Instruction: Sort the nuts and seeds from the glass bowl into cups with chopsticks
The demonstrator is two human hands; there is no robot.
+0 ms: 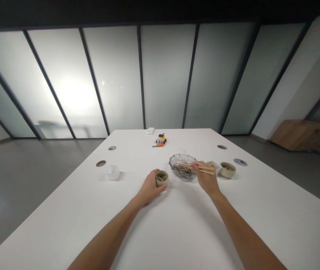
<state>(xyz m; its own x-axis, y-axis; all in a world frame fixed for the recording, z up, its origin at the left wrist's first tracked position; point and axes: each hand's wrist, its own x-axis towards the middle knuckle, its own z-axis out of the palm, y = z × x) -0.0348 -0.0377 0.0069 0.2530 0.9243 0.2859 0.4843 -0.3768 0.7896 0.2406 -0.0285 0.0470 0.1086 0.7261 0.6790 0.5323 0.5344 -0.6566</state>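
My left hand [150, 187] is wrapped round a small beige bowl [162, 183] standing on the white table, with some dark striped seeds [160, 178] inside. In my right hand [205, 179] is a pair of wooden chopsticks [205, 169], their tips over a clear glass bowl [176, 159]. Dark striped pieces that look like sunflower seeds [182, 170] lie in the glass bowl. Whether the chopstick tips hold a seed is too small to tell. Just behind my right hand a white bowl [217, 166] with yellowish contents is partly hidden.
Another beige bowl [227, 170] with something brown in it stands at the right. A white cup [113, 172] is on the left. Farther back are a yellow toy car [161, 138], an orange carrot-shaped item [160, 145] and a white box [150, 131]. Round cable holes line both table sides.
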